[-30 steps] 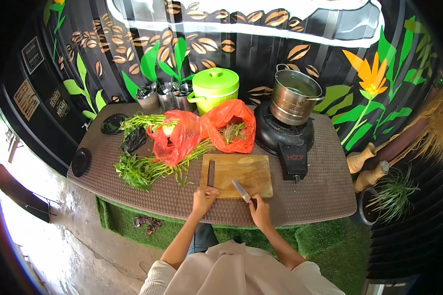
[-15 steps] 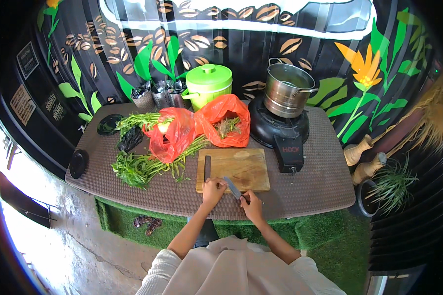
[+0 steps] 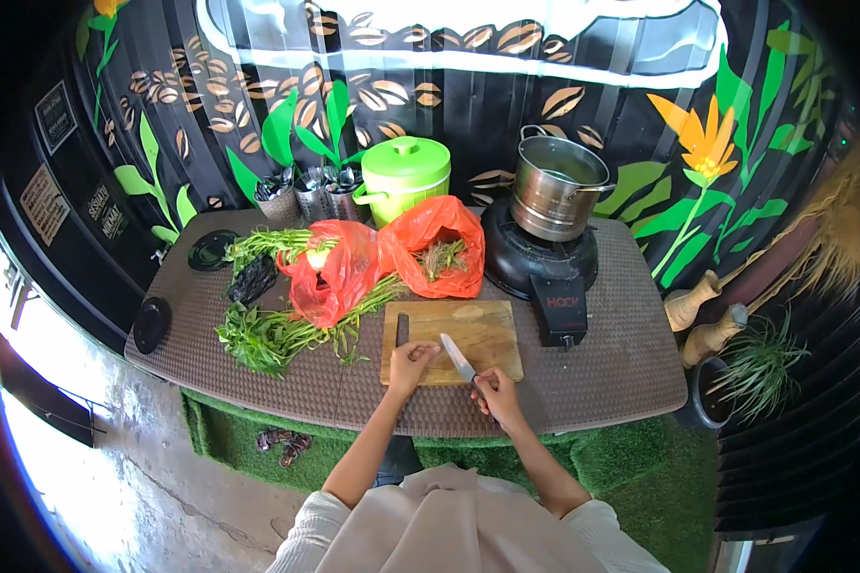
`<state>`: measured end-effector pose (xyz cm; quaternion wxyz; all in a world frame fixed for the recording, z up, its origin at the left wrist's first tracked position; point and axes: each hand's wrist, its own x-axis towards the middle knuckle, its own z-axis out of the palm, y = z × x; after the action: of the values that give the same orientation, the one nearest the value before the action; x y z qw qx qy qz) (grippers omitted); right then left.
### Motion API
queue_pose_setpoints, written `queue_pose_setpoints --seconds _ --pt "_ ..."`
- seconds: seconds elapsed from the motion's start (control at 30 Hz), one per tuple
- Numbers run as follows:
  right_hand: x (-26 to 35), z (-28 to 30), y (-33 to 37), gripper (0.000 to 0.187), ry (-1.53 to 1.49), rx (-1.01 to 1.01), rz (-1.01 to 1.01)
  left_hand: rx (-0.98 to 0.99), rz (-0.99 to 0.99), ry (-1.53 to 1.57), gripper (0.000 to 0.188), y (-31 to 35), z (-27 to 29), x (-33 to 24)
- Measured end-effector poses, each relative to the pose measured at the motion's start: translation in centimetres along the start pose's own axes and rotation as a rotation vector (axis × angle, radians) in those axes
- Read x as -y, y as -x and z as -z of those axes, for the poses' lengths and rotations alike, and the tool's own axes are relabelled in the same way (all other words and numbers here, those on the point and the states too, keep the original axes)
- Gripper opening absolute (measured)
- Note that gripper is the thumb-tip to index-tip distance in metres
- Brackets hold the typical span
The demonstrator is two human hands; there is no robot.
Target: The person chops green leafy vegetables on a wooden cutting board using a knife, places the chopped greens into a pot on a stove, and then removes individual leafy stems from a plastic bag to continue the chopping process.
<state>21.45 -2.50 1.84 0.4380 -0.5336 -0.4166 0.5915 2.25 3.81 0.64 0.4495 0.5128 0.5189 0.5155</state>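
Note:
My right hand [image 3: 495,393] is closed round the handle of a knife [image 3: 458,357]. Its blade slants up and to the left above the wooden cutting board [image 3: 487,329]. Over the board's near left part, my left hand [image 3: 411,367] has its thumb and fingers drawn together in a pinch. Whatever sits between those fingertips is too small to name. The knife tip is a little apart from them. Leafy green stalks [image 3: 258,334] lie left of the board, and two red plastic bags [image 3: 330,286] are behind it, one open with rooty stems [image 3: 441,260] inside.
A steel pot [image 3: 559,186] stands on a black stove [image 3: 535,253] at the back right. At the back are a lidded green container [image 3: 406,172] and metal cutlery holders [image 3: 344,199]. Two black plates [image 3: 151,325] lie along the table's left side.
The knife has turned and moved forward, its blade now farther from my left fingertips. My left hand keeps its pinch. The view has tilted slightly, so the table appears lower.

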Motion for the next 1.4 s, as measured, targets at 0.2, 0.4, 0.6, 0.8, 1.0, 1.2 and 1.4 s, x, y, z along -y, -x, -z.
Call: queue_pose_setpoints --seconds 0.2,0.4,0.6,0.8,1.0,1.2,1.4 --pt "7.4 2.8 -2.6 0.009 -0.041 -0.098 0.137 0.120 0.070 0.248 0.018 -2.6 -2.2 -4.4" --pt "17.5 7.7 -6.4 0.011 -0.088 -0.231 0.482 0.213 -0.235 0.010 0.018 -11.2 -9.2 -13.8" --pt "25.4 10.3 -10.0 0.013 -0.035 -0.355 0.614 0.222 -0.374 0.095 0.016 -23.9 -18.6 -20.8" --pt "28.3 13.5 -16.0 0.013 0.272 -0.568 0.727 0.407 -0.221 0.209 0.016 -29.5 -23.9 -23.4" --pt "30.8 13.6 -16.7 0.017 0.700 -0.868 0.812 0.510 0.130 0.413 0.019 -31.7 -25.4 -24.0" --pt "31.2 12.9 -17.5 0.016 0.834 -0.799 0.797 0.591 0.190 0.545 0.038 -32.5 -25.4 -25.1" --pt "31.1 12.3 -17.3 0.015 0.867 -0.763 0.818 0.506 0.046 0.248 0.050 -31.6 -24.6 -26.4"
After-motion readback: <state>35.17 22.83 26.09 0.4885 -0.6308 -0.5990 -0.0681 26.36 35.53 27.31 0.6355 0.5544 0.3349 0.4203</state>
